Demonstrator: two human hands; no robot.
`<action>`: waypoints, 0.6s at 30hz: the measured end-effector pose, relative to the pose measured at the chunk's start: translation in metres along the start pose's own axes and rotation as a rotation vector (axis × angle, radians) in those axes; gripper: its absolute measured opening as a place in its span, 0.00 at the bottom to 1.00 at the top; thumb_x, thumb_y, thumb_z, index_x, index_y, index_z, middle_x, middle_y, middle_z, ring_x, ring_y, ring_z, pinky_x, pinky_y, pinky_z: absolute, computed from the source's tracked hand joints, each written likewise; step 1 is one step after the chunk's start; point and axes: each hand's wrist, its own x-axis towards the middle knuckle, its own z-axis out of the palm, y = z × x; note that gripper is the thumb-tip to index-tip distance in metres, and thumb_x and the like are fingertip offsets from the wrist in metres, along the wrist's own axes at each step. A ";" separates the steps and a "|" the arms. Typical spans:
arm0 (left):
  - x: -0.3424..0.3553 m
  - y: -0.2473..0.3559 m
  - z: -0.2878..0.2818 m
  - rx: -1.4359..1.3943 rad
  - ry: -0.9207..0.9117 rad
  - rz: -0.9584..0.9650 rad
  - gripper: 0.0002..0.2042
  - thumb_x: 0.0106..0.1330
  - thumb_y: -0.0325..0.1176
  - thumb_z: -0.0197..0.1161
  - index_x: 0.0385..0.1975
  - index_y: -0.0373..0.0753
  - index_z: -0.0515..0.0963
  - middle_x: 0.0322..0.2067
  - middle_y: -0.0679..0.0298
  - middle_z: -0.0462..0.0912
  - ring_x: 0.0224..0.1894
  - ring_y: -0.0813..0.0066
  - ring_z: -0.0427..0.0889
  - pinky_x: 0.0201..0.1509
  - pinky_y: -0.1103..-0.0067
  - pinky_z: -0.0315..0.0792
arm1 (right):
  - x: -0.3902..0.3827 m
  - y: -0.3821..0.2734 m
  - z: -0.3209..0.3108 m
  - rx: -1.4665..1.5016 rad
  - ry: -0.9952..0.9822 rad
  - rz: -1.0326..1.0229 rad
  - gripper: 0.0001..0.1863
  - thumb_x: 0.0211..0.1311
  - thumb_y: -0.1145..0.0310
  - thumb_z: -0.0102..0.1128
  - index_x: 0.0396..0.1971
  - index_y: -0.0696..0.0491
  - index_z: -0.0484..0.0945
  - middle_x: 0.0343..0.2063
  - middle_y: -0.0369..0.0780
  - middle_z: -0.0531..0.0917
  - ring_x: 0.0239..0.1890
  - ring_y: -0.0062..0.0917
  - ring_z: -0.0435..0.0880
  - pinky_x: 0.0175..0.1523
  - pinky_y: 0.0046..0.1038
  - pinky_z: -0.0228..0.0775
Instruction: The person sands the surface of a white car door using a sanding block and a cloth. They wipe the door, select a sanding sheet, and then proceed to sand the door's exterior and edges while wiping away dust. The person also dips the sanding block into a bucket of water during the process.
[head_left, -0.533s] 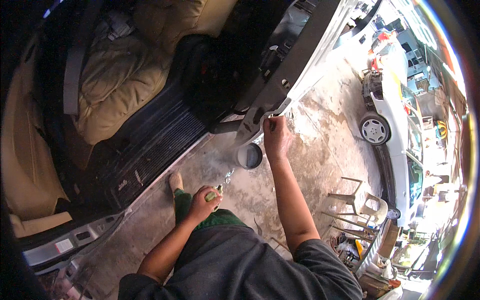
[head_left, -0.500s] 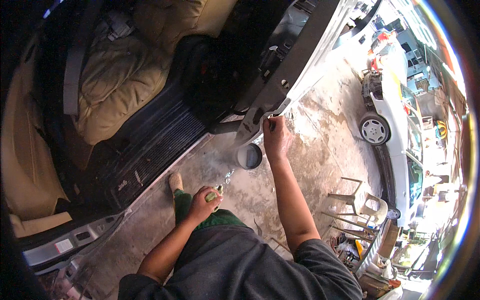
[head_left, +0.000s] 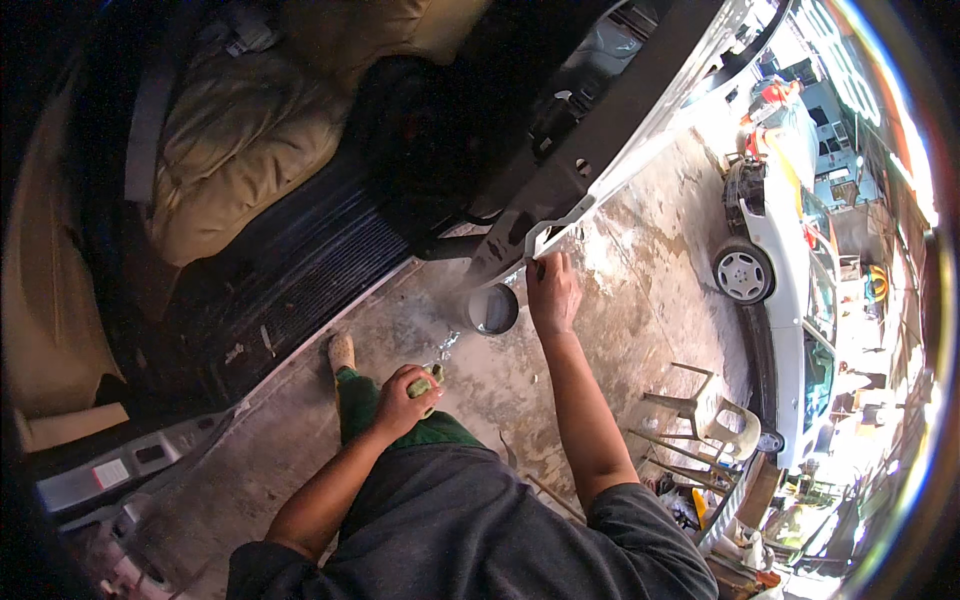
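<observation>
My left hand (head_left: 405, 400) is closed round a light green sponge-like piece (head_left: 425, 385), held low in front of my green trousers. My right hand (head_left: 553, 295) reaches out to the lower corner of the open vehicle door (head_left: 520, 215). Its fingers are bent in against the door's edge, with a small dark patch beside the thumb; whatever they pinch is hidden. Under that corner, a dark bucket (head_left: 474, 310) stands on the wet concrete floor.
To my left is the vehicle's cabin, with a tan leather seat (head_left: 255, 150) and a ribbed dark sill (head_left: 325, 275). A plastic chair (head_left: 730, 425) stands at right. Beyond it is a white car (head_left: 790, 330), its front end stripped. Clutter lies behind the chair.
My right hand has shifted slightly down along the door's edge, and my view has turned a little. The left hand keeps its hold on the green piece.
</observation>
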 end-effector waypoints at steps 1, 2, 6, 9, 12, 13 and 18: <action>-0.001 -0.001 0.000 -0.017 0.013 -0.006 0.10 0.62 0.36 0.72 0.32 0.37 0.79 0.38 0.56 0.80 0.43 0.58 0.82 0.50 0.68 0.73 | 0.003 -0.003 -0.004 0.010 -0.015 -0.009 0.10 0.64 0.64 0.66 0.37 0.50 0.73 0.38 0.45 0.80 0.41 0.48 0.83 0.42 0.46 0.76; -0.001 0.000 0.000 -0.022 0.018 -0.013 0.10 0.62 0.36 0.72 0.32 0.37 0.79 0.37 0.56 0.80 0.44 0.58 0.82 0.51 0.68 0.73 | 0.011 -0.012 -0.012 0.025 0.015 -0.032 0.09 0.64 0.66 0.65 0.37 0.51 0.74 0.38 0.45 0.81 0.41 0.48 0.83 0.42 0.45 0.76; 0.001 0.011 -0.001 -0.029 0.005 -0.030 0.10 0.62 0.35 0.71 0.32 0.37 0.80 0.37 0.57 0.80 0.44 0.59 0.82 0.52 0.69 0.73 | 0.031 -0.022 -0.016 0.105 0.109 -0.092 0.10 0.63 0.66 0.66 0.37 0.51 0.74 0.38 0.43 0.81 0.40 0.46 0.84 0.41 0.44 0.76; 0.004 0.022 0.004 -0.011 -0.009 -0.011 0.09 0.62 0.35 0.71 0.32 0.37 0.80 0.37 0.57 0.80 0.44 0.59 0.82 0.52 0.69 0.73 | 0.005 0.007 0.002 0.023 0.040 -0.073 0.11 0.62 0.65 0.67 0.36 0.51 0.74 0.37 0.43 0.81 0.38 0.46 0.84 0.39 0.45 0.76; 0.004 0.026 0.005 0.000 -0.013 0.001 0.09 0.62 0.35 0.71 0.32 0.37 0.80 0.36 0.57 0.80 0.44 0.59 0.82 0.52 0.69 0.73 | 0.010 0.006 -0.002 0.041 0.014 -0.086 0.11 0.62 0.65 0.68 0.36 0.51 0.74 0.37 0.43 0.81 0.37 0.46 0.84 0.38 0.46 0.75; 0.004 0.027 0.003 0.002 -0.010 0.004 0.09 0.62 0.35 0.71 0.32 0.37 0.80 0.36 0.57 0.80 0.43 0.58 0.82 0.52 0.68 0.73 | 0.016 -0.001 -0.008 0.054 -0.004 -0.088 0.11 0.62 0.65 0.68 0.36 0.51 0.74 0.37 0.43 0.81 0.37 0.46 0.84 0.38 0.46 0.75; 0.003 0.024 0.007 0.013 -0.038 -0.009 0.09 0.61 0.34 0.71 0.32 0.37 0.80 0.35 0.58 0.80 0.42 0.58 0.82 0.51 0.68 0.74 | 0.022 -0.008 -0.021 0.137 0.043 -0.026 0.10 0.64 0.65 0.67 0.36 0.52 0.75 0.37 0.44 0.81 0.39 0.47 0.83 0.41 0.44 0.75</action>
